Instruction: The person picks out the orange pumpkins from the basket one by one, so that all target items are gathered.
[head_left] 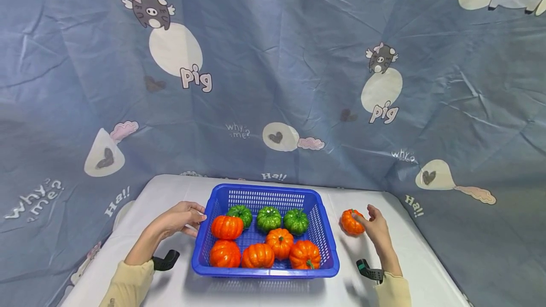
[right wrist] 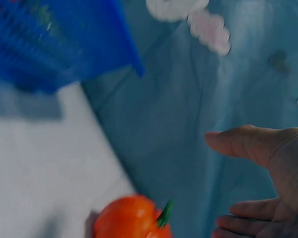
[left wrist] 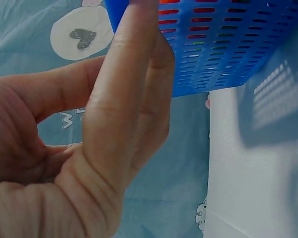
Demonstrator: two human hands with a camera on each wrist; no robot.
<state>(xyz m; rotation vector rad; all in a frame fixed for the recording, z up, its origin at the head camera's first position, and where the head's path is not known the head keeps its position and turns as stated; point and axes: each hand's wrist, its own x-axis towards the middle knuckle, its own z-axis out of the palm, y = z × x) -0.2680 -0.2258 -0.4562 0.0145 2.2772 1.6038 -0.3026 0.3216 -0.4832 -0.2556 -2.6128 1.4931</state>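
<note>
Pumpkin (head_left: pixel 350 222), the orange one, sits on the table right of the blue basket (head_left: pixel 324 245). Right hand (head_left: pixel 375 227) is open beside it, not gripping yet; left hand (head_left: pixel 181 218) rests relaxed against the basket's left rim. Next move looks like closing the fingers around it.

A staged recording set rather than a lived-in room. A blue cartoon-print cloth (head_left: pixel 273 70), creased and patterned with pigs and the words "pig", "why me?" and "Ha!!", hangs as a backdrop on every visible side and hides whatever lies behind it. In front stands a desk (head_left: pixel 426 269) under a plain white cover. On it are props only: a blue plastic basket (head_left: pixel 264 269) holding toy pumpkins (head_left: pixel 258 256) in orange and green.
</note>
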